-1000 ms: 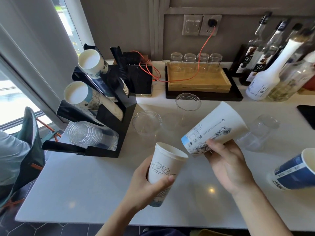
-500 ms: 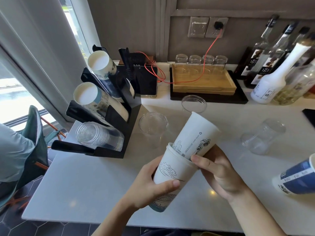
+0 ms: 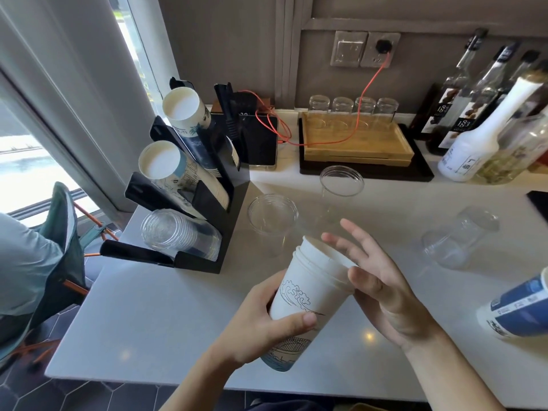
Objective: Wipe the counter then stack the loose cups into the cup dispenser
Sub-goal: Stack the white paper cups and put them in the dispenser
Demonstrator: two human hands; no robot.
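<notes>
My left hand (image 3: 261, 327) grips two nested white paper cups (image 3: 308, 295) with a wave drawing, tilted above the white counter (image 3: 148, 321). My right hand (image 3: 382, 289) rests flat against the rim side of the cups, fingers spread, holding nothing. The black cup dispenser (image 3: 207, 203) stands at the left with two rows of paper cups and a lower row of clear plastic cups (image 3: 178, 235). Loose clear cups stand upright (image 3: 272, 223) (image 3: 341, 185) behind my hands. Another clear cup (image 3: 459, 235) lies on its side at the right. A blue paper cup (image 3: 519, 307) lies at the right edge.
A wooden tray (image 3: 355, 146) on a black base holds several upturned glasses at the back. Syrup bottles (image 3: 474, 134) crowd the back right corner. An orange cable (image 3: 350, 126) runs from the wall socket to a black device (image 3: 261, 143). A seated person (image 3: 23, 268) is at the left.
The second paper cup, held apart in my right hand, has been pushed down inside the cup in my left hand. My right hand has let go and spread its fingers.
</notes>
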